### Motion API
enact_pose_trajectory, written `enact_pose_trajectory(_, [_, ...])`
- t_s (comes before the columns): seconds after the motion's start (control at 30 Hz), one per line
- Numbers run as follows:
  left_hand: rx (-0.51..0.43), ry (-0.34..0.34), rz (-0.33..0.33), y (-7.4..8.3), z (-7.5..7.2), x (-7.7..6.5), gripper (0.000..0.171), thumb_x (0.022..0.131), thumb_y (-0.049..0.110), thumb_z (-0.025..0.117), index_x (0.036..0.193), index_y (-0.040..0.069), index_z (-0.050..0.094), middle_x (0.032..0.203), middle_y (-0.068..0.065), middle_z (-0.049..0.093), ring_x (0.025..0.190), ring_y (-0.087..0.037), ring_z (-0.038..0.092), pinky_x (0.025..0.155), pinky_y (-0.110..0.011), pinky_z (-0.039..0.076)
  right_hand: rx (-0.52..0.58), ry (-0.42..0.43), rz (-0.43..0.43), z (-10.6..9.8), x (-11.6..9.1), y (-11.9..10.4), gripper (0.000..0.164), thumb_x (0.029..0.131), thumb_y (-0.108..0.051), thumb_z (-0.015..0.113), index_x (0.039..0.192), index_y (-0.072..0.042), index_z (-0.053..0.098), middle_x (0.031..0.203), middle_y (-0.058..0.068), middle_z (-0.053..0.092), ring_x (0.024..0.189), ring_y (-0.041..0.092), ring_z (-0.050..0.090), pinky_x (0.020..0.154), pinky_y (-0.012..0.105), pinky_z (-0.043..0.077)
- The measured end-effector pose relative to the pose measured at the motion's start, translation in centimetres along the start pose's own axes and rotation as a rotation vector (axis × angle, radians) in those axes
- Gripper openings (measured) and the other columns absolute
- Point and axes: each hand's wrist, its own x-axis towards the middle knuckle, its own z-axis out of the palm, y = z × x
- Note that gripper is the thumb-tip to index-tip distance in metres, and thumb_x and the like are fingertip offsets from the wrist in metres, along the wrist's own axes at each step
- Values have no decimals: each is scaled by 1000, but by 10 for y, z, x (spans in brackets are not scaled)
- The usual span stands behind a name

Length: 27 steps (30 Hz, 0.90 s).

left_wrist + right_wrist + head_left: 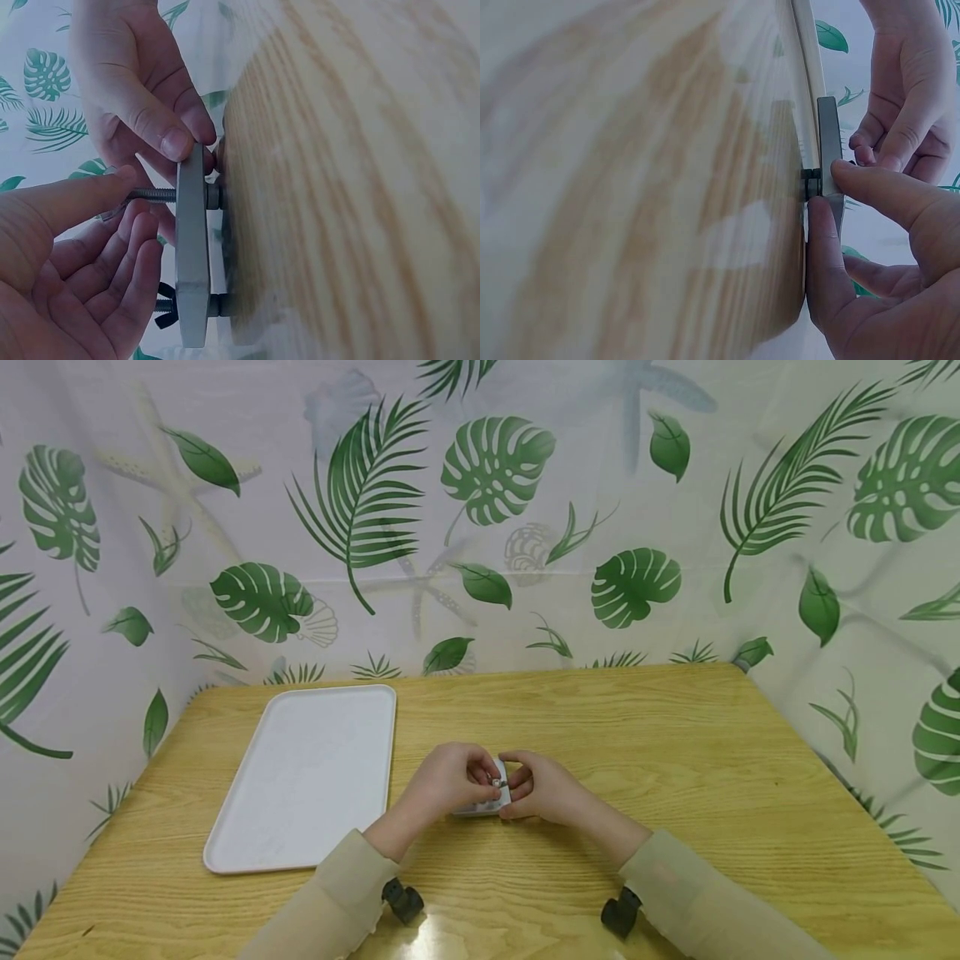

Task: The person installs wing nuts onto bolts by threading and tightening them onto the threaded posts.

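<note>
A grey-white plate (pixel 480 808) stands slightly above the table, borne by bolt heads under it. Threaded bolts (pixel 154 195) rise through it, and a black wing nut (pixel 166 306) sits on one. My left hand (pixel 453 775) pinches a small shiny metal nut (pixel 112 213) at the upper end of another bolt, thumb against curled fingers. The fingertips partly hide this nut. My right hand (pixel 543 789) grips the right edge of the plate, thumb and fingers along its side. In the right wrist view, the plate (pixel 829 139) appears edge-on between both hands.
A white rectangular tray (pixel 307 768) lies to the left of the hands on the wooden table (pixel 637 727). Leaf-patterned cloth (pixel 555 602) hangs behind the table and along both sides. Each sleeve carries a small black wrist camera (pixel 621 913).
</note>
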Motion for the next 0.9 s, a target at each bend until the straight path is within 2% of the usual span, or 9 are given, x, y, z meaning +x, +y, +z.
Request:
enact_pose_trajectory(0.27, [-1, 7, -4, 1, -4, -1, 10, 90, 10, 86, 95, 9, 78, 85, -3, 75, 74, -8, 65, 67, -22, 54, 4, 1, 5, 0, 0, 0, 83, 86, -2, 88, 157, 4, 44, 121, 19, 67, 99, 20, 71, 84, 34, 62])
enact_pose_trajectory(0.53, [16, 28, -17, 2, -9, 1, 10, 91, 13, 86, 96, 8, 79, 82, -2, 74, 70, -8, 63, 62, -22, 52, -2, 4, 11, 0, 1, 0, 83, 85, -2, 88, 156, 3, 45, 120, 19, 68, 99, 21, 71, 85, 35, 62])
enact_pose_trajectory(0.9, [43, 93, -43, 3, -24, -2, 10, 90, 13, 86, 96, 9, 80, 83, -2, 75, 72, -8, 65, 68, -23, 53, -23, 13, 27, 1, 2, -2, 85, 84, -4, 90, 156, 2, 46, 118, 17, 68, 98, 19, 71, 84, 34, 62])
